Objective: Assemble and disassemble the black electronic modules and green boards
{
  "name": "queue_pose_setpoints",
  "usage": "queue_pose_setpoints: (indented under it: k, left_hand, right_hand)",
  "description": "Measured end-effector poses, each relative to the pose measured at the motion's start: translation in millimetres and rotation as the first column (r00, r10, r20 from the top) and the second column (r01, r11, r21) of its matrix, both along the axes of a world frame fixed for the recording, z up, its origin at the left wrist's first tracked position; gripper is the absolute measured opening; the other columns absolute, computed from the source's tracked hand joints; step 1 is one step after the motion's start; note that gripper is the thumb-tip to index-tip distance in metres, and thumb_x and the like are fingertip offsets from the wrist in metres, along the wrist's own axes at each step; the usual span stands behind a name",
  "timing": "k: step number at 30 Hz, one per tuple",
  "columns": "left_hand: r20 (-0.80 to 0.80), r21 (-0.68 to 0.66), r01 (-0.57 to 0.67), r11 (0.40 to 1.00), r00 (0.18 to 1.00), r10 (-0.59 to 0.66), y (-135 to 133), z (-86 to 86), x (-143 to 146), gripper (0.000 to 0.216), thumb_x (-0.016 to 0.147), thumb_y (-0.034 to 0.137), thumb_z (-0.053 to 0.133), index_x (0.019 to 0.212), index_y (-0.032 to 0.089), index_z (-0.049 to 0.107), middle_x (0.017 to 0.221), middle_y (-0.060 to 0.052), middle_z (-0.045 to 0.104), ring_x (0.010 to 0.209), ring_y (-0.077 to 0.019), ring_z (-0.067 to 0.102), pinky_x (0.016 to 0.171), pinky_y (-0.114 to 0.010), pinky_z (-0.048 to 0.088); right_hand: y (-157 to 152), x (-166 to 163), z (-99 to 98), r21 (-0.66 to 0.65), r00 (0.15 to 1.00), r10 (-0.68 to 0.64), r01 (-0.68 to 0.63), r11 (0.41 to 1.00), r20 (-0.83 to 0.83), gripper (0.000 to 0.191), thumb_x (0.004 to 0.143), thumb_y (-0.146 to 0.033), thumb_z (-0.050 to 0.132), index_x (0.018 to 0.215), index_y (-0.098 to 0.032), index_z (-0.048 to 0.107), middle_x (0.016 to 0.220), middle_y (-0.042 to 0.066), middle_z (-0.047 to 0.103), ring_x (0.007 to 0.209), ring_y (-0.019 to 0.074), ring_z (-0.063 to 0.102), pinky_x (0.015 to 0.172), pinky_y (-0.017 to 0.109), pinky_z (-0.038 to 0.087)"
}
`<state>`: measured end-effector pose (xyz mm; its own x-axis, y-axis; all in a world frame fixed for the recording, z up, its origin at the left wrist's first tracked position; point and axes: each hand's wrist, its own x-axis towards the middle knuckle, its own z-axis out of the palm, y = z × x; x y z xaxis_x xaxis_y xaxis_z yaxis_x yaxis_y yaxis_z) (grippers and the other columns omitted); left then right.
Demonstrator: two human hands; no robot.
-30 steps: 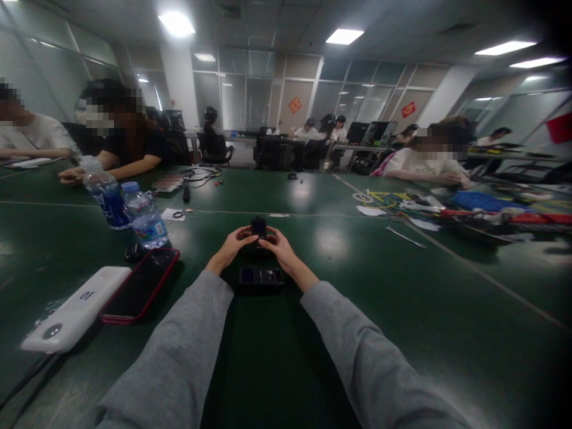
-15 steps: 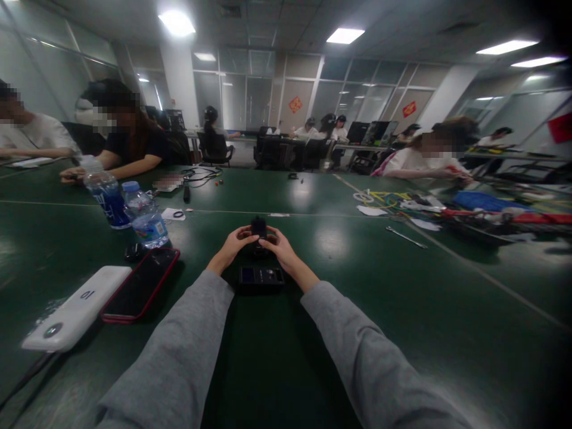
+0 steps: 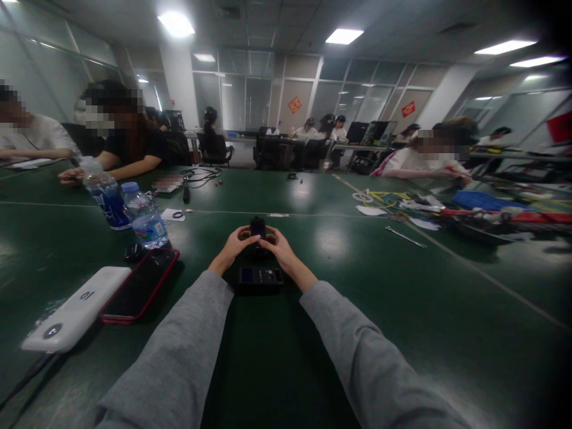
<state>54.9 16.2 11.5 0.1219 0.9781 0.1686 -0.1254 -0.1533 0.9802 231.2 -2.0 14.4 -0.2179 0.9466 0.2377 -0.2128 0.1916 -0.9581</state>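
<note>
- While a flat black box (image 3: 260, 278) is seen lying on the green table (image 3: 286, 369), a small black device (image 3: 258, 227) is held upright just beyond it, between two hands.
- By the left hand (image 3: 233, 245), the device is pinched on its left side, with the fingers curled round it and the thumb laid over its near face.
- By the right hand (image 3: 281, 246), the opposite side is pinched in the same manner; the thumb tips are set close together, and whether they touch cannot be told.
- Whether the device is rested on the table or raised cannot be told, since its dark lower part is partly covered.
- Well to the left of the box, a red-edged phone (image 3: 140, 286) is laid face up, with a white power bank (image 3: 80, 310) placed on its far side from the box.
- Beyond the box to the left, a blue-capped bottle (image 3: 145, 220) and a larger bottle (image 3: 107, 199) are stood.
- Beyond the box to the right, a wrench (image 3: 406, 237) is laid.
</note>
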Motion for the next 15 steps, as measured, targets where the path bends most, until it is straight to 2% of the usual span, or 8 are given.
queue_pose_setpoints:
  k: [4, 9, 15]
  left_hand:
    - [-0.014, 0.004, -0.05, 0.999, 0.999, 0.05, -0.9, 1.6, 1.9, 0.064, 0.06, 0.039, 0.084, 0.114, 0.014, 0.062, 0.109, -0.013, 0.067, 0.105, -0.0255, 0.061, 0.098, -0.043, 0.043]
    - [-0.034, 0.023, -0.056, 0.998, 0.998, 0.056, -1.3, 1.9, 3.7, 0.064, 0.061, 0.041, 0.083, 0.115, 0.014, 0.062, 0.105, -0.012, 0.068, 0.102, -0.0255, 0.063, 0.096, -0.043, 0.045]
    - [0.01, 0.029, -0.02, 0.999, 1.0, 0.019, -0.3, 0.8, 5.1, 0.064, 0.069, 0.046, 0.078, 0.123, 0.016, 0.062, 0.115, -0.013, 0.068, 0.112, -0.0272, 0.06, 0.101, -0.043, 0.042]
  right_hand:
    - [-0.6, -0.8, 1.0, -0.001, 1.0, 0.005, -0.005, 1.0, 0.007, 0.069, 0.067, -0.039, 0.084, 0.126, -0.023, 0.052, 0.099, 0.004, 0.064, 0.097, 0.0232, 0.061, 0.092, 0.039, 0.048]
    - [-0.1, -1.9, 0.1, -0.007, 1.0, 0.001, -0.001, 1.0, -0.023, 0.069, 0.066, -0.04, 0.085, 0.124, -0.022, 0.052, 0.098, 0.004, 0.065, 0.097, 0.023, 0.061, 0.092, 0.039, 0.048]
    - [6.5, -3.1, -6.4, -0.021, 0.994, -0.097, 0.098, 0.995, 0.043, 0.07, 0.066, -0.046, 0.084, 0.123, -0.019, 0.054, 0.104, 0.007, 0.064, 0.101, 0.0246, 0.06, 0.094, 0.041, 0.047]
